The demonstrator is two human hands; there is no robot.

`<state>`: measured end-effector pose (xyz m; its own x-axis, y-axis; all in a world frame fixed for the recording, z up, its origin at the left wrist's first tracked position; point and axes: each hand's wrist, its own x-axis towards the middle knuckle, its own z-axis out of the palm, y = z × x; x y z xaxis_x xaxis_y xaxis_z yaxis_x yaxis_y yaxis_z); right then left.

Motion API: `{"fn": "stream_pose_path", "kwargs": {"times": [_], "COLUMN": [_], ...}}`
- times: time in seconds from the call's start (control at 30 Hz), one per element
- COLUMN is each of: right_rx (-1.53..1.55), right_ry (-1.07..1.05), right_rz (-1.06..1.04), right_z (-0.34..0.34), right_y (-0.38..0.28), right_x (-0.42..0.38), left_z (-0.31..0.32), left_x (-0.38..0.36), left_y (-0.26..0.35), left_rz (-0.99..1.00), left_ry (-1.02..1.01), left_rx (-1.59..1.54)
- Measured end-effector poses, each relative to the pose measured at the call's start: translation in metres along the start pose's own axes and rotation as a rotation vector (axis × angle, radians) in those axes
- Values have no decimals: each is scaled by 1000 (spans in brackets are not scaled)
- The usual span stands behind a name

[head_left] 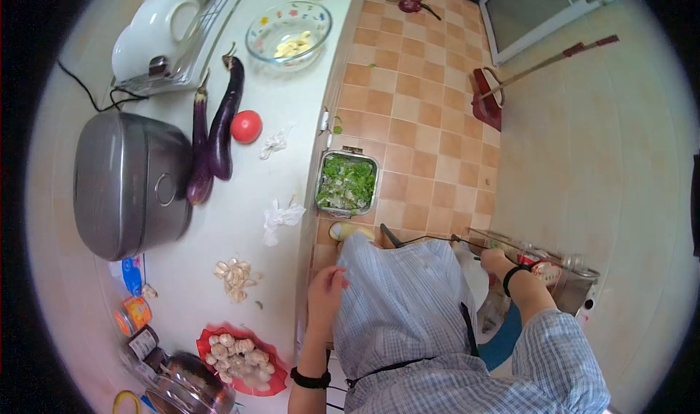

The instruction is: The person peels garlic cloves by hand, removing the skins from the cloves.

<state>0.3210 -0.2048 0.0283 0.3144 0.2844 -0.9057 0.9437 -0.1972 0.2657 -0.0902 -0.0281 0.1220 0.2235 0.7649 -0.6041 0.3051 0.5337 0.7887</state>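
My left hand hangs beside the counter edge, against my checked apron. Its fingers are loosely bent and apart, with nothing seen in them. On the right, my right hand reaches to the wire rack, its fingers closed around something dark I cannot make out. Counter items nearest my left hand are a pile of loose garlic cloves, a crumpled white tissue and a red dish of garlic bulbs.
Two eggplants, a tomato and a glass bowl with peeled garlic lie along the counter, near a rice cooker. A bin of green scraps stands on the floor. A dustpan leans at the wall.
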Motion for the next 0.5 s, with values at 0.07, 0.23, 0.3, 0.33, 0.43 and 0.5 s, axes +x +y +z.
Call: {"fn": "stream_pose_path", "kwargs": {"times": [0.07,0.23,0.3,0.33,0.43,0.5], "right_rx": [30,84,207,234,403,735], "right_ry": [-2,-32,-36,-34,-85,81], "right_rz": [28,69,77,88,23,-128], "right_z": [8,-11,-16,-15,-9,21], "right_y": [-1,-10,-10,-6,2,5], "right_x": [8,-10,-14,-14,9,53], "left_z": [2,22,31,35,45,56], "left_x": [6,25,32,36,61,78], "left_y": [11,41,57,64,68,78], "left_rz": [12,39,52,99,169,181], "left_ry": [-27,-64,-66,-101,-191,-253], "left_rx": [3,56,111,153,210,229]}}
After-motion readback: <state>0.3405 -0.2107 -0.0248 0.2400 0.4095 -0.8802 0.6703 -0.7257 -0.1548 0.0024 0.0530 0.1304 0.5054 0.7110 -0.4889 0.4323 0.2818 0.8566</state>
